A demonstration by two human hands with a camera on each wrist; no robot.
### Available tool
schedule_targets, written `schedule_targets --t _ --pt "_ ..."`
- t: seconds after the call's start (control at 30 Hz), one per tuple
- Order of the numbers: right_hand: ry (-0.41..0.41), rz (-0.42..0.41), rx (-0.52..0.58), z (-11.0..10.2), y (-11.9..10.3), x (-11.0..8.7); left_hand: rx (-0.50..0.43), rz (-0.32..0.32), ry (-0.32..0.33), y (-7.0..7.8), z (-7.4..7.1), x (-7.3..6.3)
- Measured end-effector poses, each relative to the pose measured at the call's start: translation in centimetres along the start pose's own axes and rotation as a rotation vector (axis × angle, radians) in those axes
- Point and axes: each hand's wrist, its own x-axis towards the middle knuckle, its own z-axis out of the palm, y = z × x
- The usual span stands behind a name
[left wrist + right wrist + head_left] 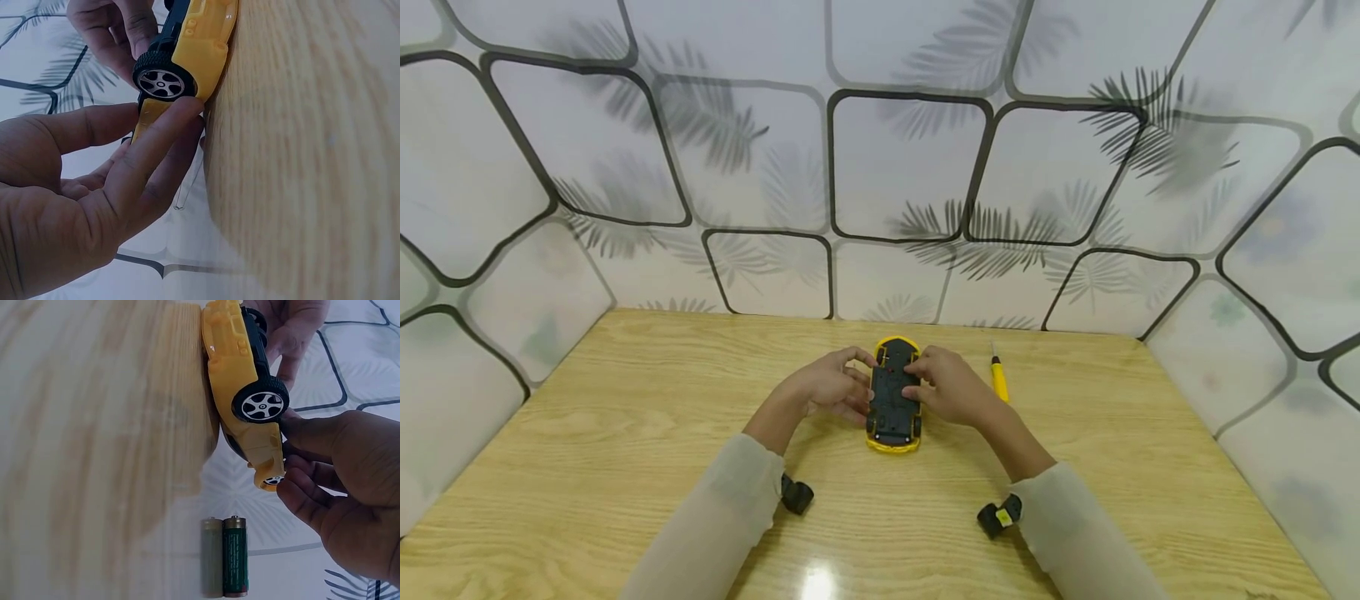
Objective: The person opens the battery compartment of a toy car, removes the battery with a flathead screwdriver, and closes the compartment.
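A yellow toy car lies upside down on the table, its black underside facing up. At the car's left side, my left hand grips the edge; in the left wrist view its thumb touches the dark underside and a finger presses the yellow body near a wheel. My right hand holds the opposite side, with thumb and fingertip on the underside. In the right wrist view its thumb meets the car behind a wheel, and curled fingers sit near the far wheel. What lies under the fingertips is hidden.
A screwdriver with a yellow handle lies right of my right hand. The right wrist view shows a green battery with a paler battery shape beside it, possibly its reflection. Patterned walls enclose the wooden table at the back and sides.
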Motion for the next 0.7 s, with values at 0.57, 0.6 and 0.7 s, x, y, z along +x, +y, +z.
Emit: schedule_targets --t 0.57,0.6,0.7 --pt "-0.016 -0.023 -0.077 0.03 -0.31 0.02 0.0 -0.002 -0.008 0.1 -0.01 -0.15" --pt "-0.014 -0.021 -0.073 0.05 -0.29 0.01 0.0 -0.004 -0.008 0.08 -0.01 -0.14" --pt "-0.009 -0.008 -0.057 0.08 -0.23 -0.04 -0.001 -0.01 -0.002 0.05 0.03 -0.1"
